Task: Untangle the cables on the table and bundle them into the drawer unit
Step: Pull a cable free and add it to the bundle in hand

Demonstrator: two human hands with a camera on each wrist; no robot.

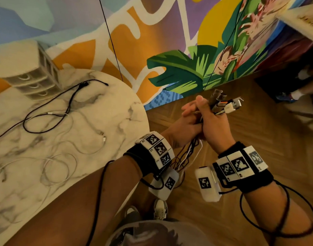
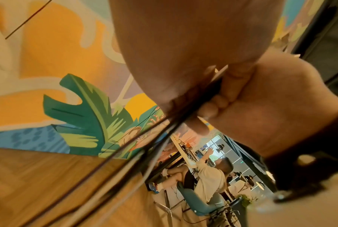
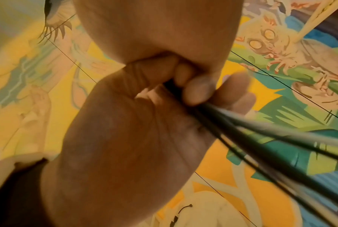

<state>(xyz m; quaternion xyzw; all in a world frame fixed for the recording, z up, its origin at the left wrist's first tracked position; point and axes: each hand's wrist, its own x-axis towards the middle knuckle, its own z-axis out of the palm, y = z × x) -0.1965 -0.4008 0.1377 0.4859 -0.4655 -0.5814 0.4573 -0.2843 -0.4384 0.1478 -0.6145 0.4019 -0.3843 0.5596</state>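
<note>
Clenched right hand and left hand grip cables.

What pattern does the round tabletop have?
White marble with grey veins on the round tabletop, clearest in the head view.

Colourful mural wall, herringbone wood floor

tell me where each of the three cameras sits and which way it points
Head: worn on the head, looks down at the marble table, the drawer unit, both forearms and the shoes.
Left wrist: looks along the left hand toward the mural and wood floor; the right hand shows too.
Right wrist: looks along the right hand up at the mural.
Shared: all three show the cable bundle both hands grip.
</note>
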